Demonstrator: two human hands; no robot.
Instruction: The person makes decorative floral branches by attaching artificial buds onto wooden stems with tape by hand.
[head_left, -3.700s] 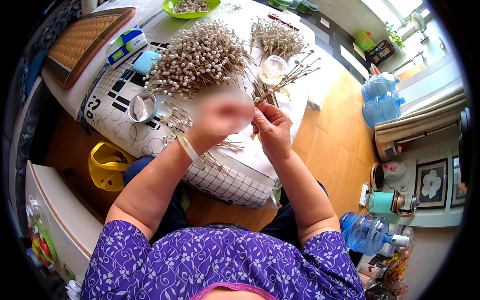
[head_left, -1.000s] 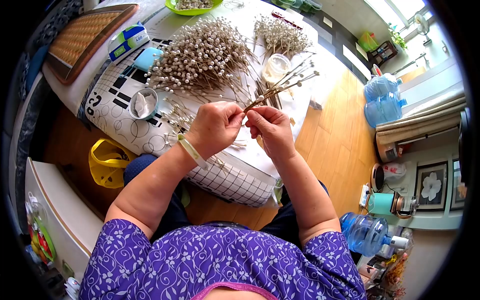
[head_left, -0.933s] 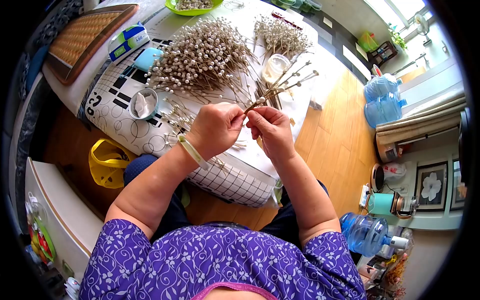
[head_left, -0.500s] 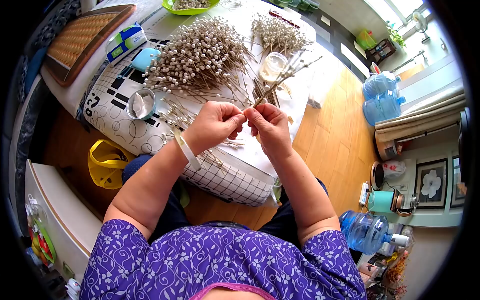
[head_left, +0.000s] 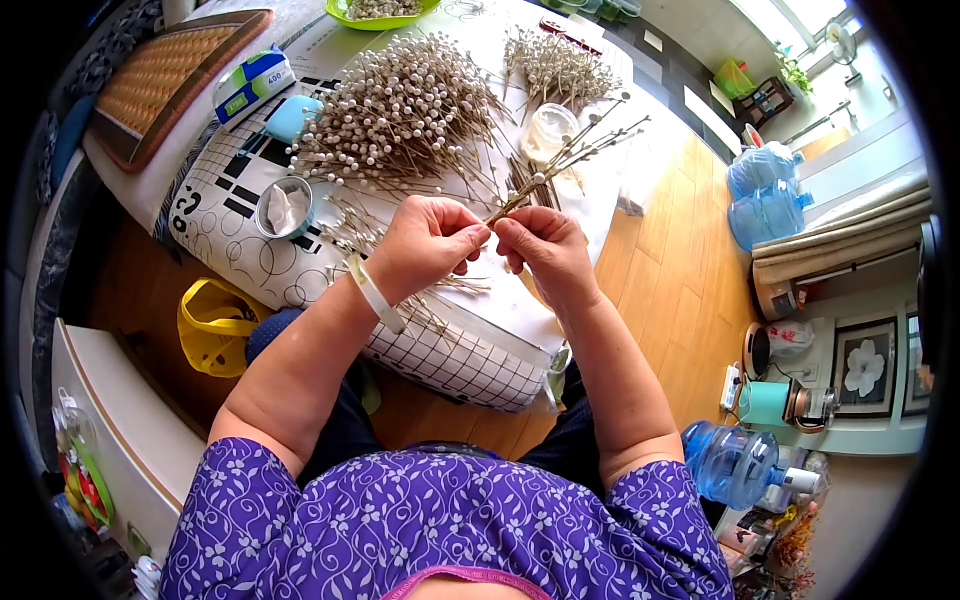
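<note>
My left hand (head_left: 424, 246) and my right hand (head_left: 548, 250) meet fingertip to fingertip above the table's near side. Both pinch the lower end of a brown stem bundle (head_left: 566, 160), whose budded tips point up and right. Behind my left hand lies a big heap of white-tipped stems (head_left: 400, 115). A smaller heap of stems (head_left: 560, 70) lies farther right. The open clear jar (head_left: 548, 134) with pale contents stands just beyond the held bundle, near some dark bare sticks (head_left: 530, 180). Loose white-tipped stems (head_left: 350, 228) lie left of my left hand.
On the table are a round tin (head_left: 285, 208) with white material, a light blue object (head_left: 292, 119), a tissue pack (head_left: 252, 86) and a green bowl (head_left: 382, 16). A yellow bag (head_left: 213, 328) is at lower left. Water bottles (head_left: 766, 200) stand on the floor at right.
The bundle has turned between my fingers, and its tips now spread differently toward the upper right. My hands have stayed together, with small shifts of the fingers.
</note>
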